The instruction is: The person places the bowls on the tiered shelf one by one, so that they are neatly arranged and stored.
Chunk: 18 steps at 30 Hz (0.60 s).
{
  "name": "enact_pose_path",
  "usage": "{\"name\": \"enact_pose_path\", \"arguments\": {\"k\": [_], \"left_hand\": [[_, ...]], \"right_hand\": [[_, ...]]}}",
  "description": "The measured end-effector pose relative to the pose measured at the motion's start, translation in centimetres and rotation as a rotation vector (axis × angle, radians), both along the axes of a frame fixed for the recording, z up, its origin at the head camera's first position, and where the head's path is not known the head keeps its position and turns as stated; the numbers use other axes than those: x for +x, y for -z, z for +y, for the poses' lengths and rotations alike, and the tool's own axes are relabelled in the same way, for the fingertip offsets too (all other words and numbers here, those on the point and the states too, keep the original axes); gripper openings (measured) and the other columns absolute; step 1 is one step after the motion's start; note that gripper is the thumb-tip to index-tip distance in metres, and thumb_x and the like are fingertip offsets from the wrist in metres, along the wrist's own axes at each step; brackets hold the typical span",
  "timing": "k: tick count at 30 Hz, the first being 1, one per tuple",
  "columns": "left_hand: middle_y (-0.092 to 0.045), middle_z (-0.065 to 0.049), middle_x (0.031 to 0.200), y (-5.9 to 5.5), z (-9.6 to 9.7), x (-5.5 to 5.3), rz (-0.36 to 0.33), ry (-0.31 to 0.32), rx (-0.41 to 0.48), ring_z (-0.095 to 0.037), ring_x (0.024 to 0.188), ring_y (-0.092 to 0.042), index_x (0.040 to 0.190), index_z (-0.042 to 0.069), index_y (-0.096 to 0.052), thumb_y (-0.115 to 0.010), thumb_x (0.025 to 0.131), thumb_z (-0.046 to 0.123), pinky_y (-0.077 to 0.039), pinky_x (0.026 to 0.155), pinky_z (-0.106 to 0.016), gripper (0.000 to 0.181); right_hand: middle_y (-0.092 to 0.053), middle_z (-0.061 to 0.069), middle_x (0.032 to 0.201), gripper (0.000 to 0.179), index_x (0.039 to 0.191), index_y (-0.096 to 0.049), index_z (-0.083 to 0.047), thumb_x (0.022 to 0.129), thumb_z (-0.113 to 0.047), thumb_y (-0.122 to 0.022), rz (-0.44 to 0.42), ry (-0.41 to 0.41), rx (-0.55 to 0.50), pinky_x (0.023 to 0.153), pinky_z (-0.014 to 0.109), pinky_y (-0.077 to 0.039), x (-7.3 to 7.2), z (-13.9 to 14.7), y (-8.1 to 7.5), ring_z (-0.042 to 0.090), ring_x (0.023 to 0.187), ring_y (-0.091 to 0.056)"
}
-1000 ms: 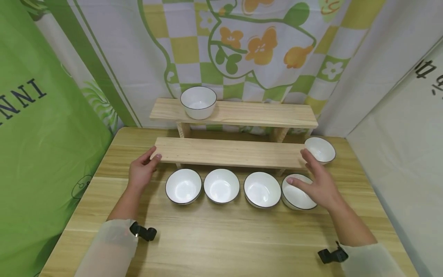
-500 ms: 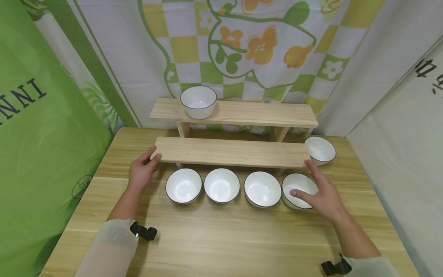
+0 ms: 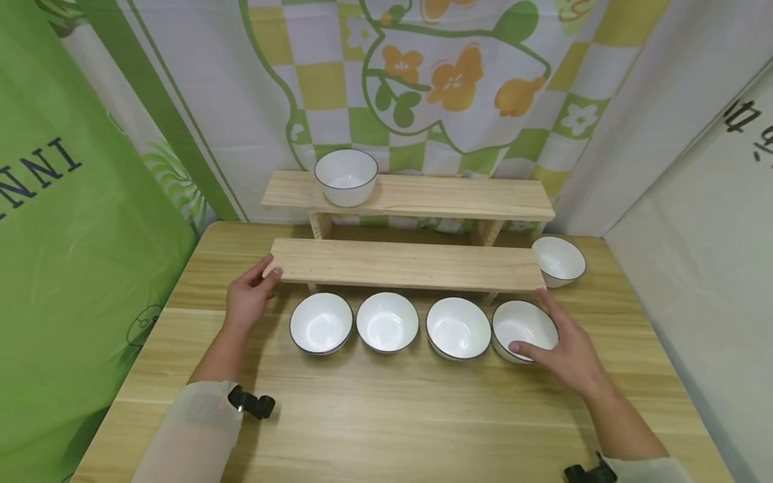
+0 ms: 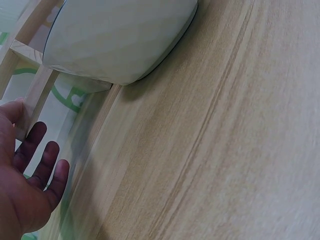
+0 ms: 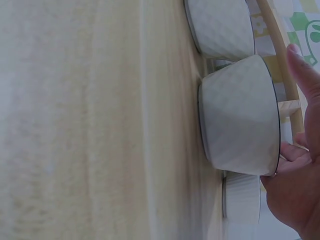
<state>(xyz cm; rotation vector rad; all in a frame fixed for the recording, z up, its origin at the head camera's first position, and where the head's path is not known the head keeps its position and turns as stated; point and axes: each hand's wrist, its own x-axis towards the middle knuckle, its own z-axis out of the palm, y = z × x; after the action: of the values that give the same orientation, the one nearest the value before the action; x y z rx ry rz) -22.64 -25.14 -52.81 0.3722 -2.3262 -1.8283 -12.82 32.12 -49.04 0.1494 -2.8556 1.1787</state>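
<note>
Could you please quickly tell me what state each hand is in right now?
Left hand: closed, pinching the left end of the lower shelf.
Right hand: open, over the front row's rightmost bowl; contact cannot be told.

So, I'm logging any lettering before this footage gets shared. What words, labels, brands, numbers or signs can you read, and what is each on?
"NNI", slanting, on the green cloth at the left; the lettering is cut off by the picture's edge.
Dark characters on the white wall at the right: tilted, blurred, not reliably readable.
I see none on the bowls or the wooden shelf.
</note>
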Motion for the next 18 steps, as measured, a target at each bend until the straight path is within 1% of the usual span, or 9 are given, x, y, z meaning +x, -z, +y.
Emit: {"name": "enact_pose_path", "arguments": {"k": [4, 8, 12, 18], "left_hand": [[-0.056, 0.002, 0.152, -0.1, 0.1, 0.0, 0.001, -0.002, 0.011, 0.003, 0.1, -0.064, 0.145, 0.02, -0.063, -0.077, 0.096, 0.039, -0.057, 0.075, -0.016, 0.055], [-0.056, 0.003, 0.152, -0.2, 0.1, 0.0, 0.003, 0.001, 0.008, 0.004, 0.098, -0.064, 0.144, 0.022, -0.063, -0.077, 0.096, 0.039, -0.058, 0.076, -0.018, 0.054], [-0.056, 0.001, 0.151, -0.2, 0.0, 0.1, -0.001, -0.001, 0.011, 0.005, 0.097, -0.064, 0.144, 0.022, -0.062, -0.077, 0.096, 0.038, -0.059, 0.077, -0.02, 0.053], [-0.056, 0.001, 0.151, -0.2, 0.1, 0.1, -0.005, -0.002, 0.012, 0.004, 0.098, -0.064, 0.144, 0.022, -0.063, -0.077, 0.095, 0.039, -0.058, 0.076, -0.019, 0.054]], "right_hand": [[-0.028, 0.024, 0.166, 0.118, 0.167, -0.022, -0.017, 0.077, -0.038, -0.094, -0.019, 0.0, -0.007, 0.112, 0.074, -0.027, 0.1, 0.2, 0.4, 0.055, 0.147, -0.028], [-0.026, 0.024, 0.167, 0.121, 0.167, -0.021, -0.021, 0.074, -0.038, -0.096, -0.033, -0.009, -0.009, 0.112, 0.074, -0.026, 0.2, 0.4, 0.7, 0.056, 0.147, -0.027], [-0.022, 0.022, 0.169, 0.124, 0.168, -0.019, -0.02, 0.073, -0.039, -0.097, -0.028, -0.029, -0.001, 0.114, 0.074, -0.023, 0.2, 0.6, 1.0, 0.054, 0.149, -0.023], [-0.018, 0.021, 0.17, 0.127, 0.167, -0.02, -0.014, 0.07, -0.035, -0.098, -0.006, -0.073, 0.007, 0.116, 0.072, -0.02, 0.3, 1.1, 1.6, 0.053, 0.151, -0.019]]}}
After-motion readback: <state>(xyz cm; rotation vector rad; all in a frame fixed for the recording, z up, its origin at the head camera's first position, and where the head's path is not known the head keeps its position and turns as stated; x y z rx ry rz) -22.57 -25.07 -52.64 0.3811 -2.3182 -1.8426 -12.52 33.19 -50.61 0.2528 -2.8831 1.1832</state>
